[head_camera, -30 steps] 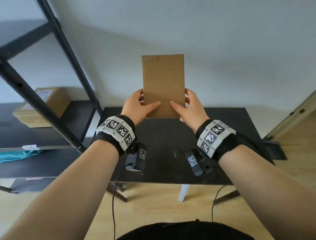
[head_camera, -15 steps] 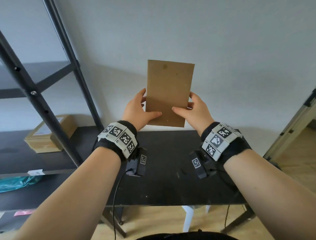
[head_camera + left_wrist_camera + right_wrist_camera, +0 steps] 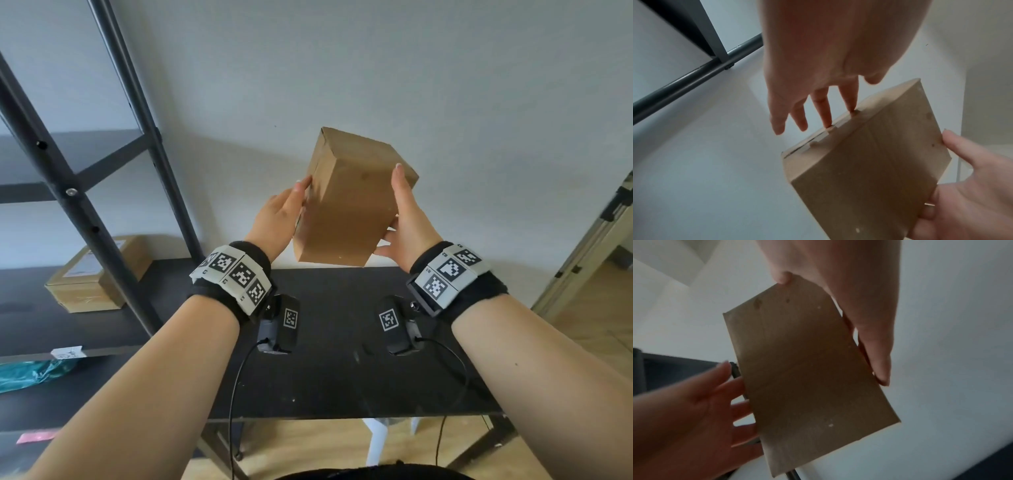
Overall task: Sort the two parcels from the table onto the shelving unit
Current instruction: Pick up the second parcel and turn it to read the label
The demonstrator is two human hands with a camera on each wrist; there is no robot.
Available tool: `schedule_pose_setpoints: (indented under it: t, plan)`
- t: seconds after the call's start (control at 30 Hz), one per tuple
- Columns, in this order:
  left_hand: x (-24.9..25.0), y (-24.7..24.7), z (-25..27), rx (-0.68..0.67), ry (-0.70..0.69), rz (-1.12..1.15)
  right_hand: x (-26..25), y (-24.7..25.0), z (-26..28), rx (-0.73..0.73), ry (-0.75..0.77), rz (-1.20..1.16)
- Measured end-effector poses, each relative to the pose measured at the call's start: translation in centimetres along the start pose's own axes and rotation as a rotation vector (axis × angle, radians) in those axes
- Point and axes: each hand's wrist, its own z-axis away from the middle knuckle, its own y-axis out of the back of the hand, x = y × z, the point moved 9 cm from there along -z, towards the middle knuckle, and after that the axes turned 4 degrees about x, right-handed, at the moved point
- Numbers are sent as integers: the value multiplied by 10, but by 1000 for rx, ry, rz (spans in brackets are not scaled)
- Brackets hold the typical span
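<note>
Head view: parcel [image 3: 349, 202] held aloft between left hand [image 3: 279, 219] straight fingers [image 3: 823, 112] and gripping right hand [image 3: 406, 222].

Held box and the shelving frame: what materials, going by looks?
Held box: looks like plain brown cardboard, matte, with creased edges and folded tab flaps along one side in the left wrist view. Shelving frame: probably painted metal; dark, smooth uprights with bolt heads and holes, slight sheen. The pictures alone can't confirm either.
</note>
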Motion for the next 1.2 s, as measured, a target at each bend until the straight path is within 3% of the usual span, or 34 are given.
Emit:
schedule_pose_setpoints:
  t: [0.1,0.23,0.3,0.43,0.57,0.77,0.83,0.93,1.0,1.2]
  plan:
    - [-3,4,-3,57,-57,-33,2,0,1,-24,-30,-91]
    - [0,8,0,123,-17,-47,4,-10,4,-95,-16,-94]
    - [2,4,-1,88,39,-65,4,-12,4,-82,15,-79]
    - [15,2,-1,67,-9,-101,0,-7,0,33,94,-105]
    - [17,6,0,81,-47,-127,-5,-4,-2,-15,57,-72]
    - [9,1,0,-12,-59,-412,-13,4,-4,-86,54,-229]
    - [4,-4,1,-79,-6,-324,-13,5,-8,-82,76,-282]
    - [-8,-18,11,-245,209,95,-8,3,-10,-115,69,-342]
    - [-7,-25,17,-299,278,269,-3,4,-12,-123,74,-307]
    - [-8,-18,12,-114,306,428,10,3,-10,-148,62,-153]
